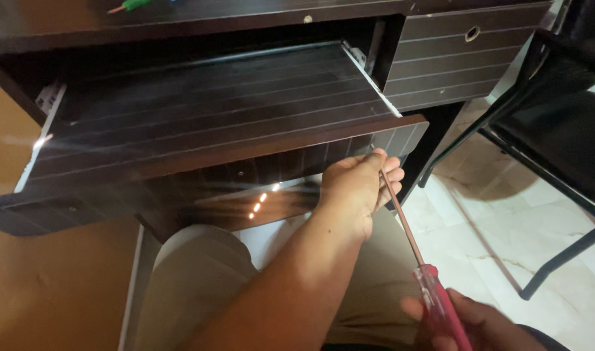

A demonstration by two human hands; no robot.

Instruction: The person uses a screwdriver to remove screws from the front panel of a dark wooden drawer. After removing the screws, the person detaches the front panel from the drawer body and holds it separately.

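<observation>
1. My left hand [354, 188] is curled around the upper end of the screwdriver [414, 250] shaft, right under the front edge of the pulled-out tray [200, 123].
2. My right hand [479, 325] is closed around its red handle, low and near my lap.
3. A black chair [557, 123] stands well to the right.

Dim and warm overall, brightest on the pale marble floor tiles [505, 227] right of the dark striped wooden pull-out shelf [200, 110]. Small glints of reflected light just below that shelf's front edge, a hazy sheen across its left end. Deep shadow above it, under the desktop. Slightly soft throughout; motion blur on the red transparent-handled screwdriver [440, 305] below-right of it.
</observation>
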